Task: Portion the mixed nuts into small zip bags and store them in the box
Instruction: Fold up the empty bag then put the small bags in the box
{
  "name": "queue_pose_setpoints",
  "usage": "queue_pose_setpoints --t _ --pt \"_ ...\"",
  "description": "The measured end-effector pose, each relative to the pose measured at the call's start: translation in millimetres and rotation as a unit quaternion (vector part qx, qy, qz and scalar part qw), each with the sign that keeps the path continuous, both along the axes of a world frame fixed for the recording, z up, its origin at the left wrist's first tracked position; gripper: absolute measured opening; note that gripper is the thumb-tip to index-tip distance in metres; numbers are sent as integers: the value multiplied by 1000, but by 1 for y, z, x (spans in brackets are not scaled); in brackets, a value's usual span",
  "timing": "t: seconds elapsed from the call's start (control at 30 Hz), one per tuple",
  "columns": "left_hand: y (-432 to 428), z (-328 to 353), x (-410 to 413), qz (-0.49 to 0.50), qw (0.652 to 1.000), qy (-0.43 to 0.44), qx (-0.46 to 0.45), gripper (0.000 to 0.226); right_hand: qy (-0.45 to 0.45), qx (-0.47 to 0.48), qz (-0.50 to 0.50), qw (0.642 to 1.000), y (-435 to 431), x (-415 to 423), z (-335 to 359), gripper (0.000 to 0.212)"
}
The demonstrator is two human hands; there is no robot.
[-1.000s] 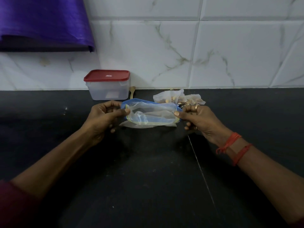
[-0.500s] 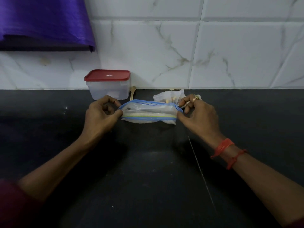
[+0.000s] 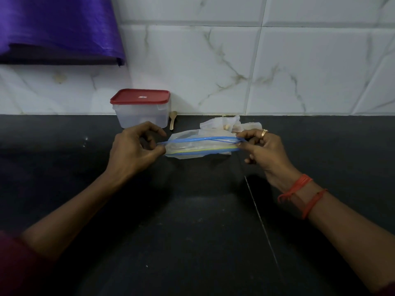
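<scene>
The zip bag (image 3: 201, 146) is held stretched over the desk (image 3: 192, 231), long axis left to right, one end pinched by the left hand (image 3: 134, 150), the other by the right hand (image 3: 263, 150), with the lidded box (image 3: 142, 110) just behind the left.

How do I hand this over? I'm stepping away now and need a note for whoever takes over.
The left hand pinches the zip bag at its left end, the right hand at its right end; the bag is pulled taut between them, no nuts visible inside. The red-lidded box stands closed by the wall, a wooden spoon beside it, the clear bag of nuts behind the right hand. Done: nothing portioned in view. Left: open, fill, seal, box.
</scene>
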State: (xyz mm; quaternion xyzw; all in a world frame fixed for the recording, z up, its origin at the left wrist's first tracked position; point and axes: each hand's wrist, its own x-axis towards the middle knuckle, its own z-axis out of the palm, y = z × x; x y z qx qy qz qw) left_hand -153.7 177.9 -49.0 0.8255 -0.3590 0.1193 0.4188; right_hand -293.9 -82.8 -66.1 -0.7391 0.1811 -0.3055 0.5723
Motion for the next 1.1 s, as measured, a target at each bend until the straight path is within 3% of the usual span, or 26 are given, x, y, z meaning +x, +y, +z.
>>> queue_pose_setpoints --t 0.1,0.2,0.33,0.43,0.6,0.73,0.83,0.97,1.1 --pt "-2 0 -3 -21 1000 -16 -8 21 1 -137 -54 989 -1 2 -6 39" --pt "-3 -1 -4 -42 998 -34 -28 16 -10 -319 -75 945 -2 2 -10 45" --pt "-1 -2 -1 -73 997 -38 1 16 2 -359 31 933 -6 0 -6 35" --pt "0 -3 -1 -82 994 -58 43 21 27 -433 140 890 -8 0 -8 32" --pt "3 1 0 -116 988 -81 54 26 -45 -440 97 891 -3 -4 -9 30" --pt "3 4 -2 -150 979 -116 72 28 -77 -319 35 944 0 -1 -7 18" --pt "0 3 -6 -203 972 -91 77 22 -64 -286 -9 956 2 3 -11 16" --pt "2 1 -8 -284 953 -7 108 17 -40 -366 21 930 0 -1 -8 22" --pt "0 8 -13 -231 971 60 -5 27 -56 -441 44 895 -11 -5 -4 29"
